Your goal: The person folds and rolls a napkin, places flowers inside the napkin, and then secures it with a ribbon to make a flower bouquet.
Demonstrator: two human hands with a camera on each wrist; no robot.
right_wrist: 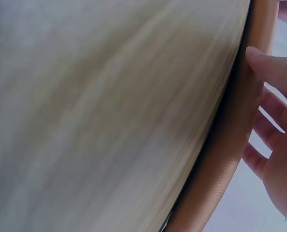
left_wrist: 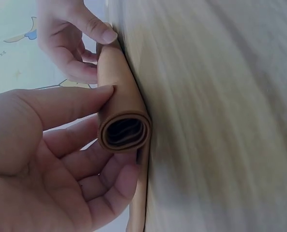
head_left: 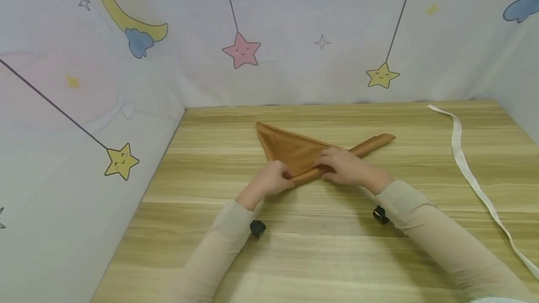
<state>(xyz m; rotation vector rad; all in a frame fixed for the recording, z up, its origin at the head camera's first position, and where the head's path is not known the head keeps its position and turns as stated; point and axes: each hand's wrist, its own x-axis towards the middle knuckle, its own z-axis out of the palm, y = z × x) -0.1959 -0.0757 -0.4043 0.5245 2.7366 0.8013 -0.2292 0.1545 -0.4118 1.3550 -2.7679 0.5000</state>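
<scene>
The brown cloth that you handled lay on the wooden tabletop, one part flat and one part rolled. The flat part was a smooth, slightly shiny triangle, and its tip pointed to the far left. Along its near side went the rolled part, a narrow tube, slanting from near your left hand toward the far right, where its end became thin. In the left wrist view, the near end of the tube was an open oval with several layers inside. Your left hand pinched the tube near this end, and your right hand held it farther along, thumb on the near side.
</scene>
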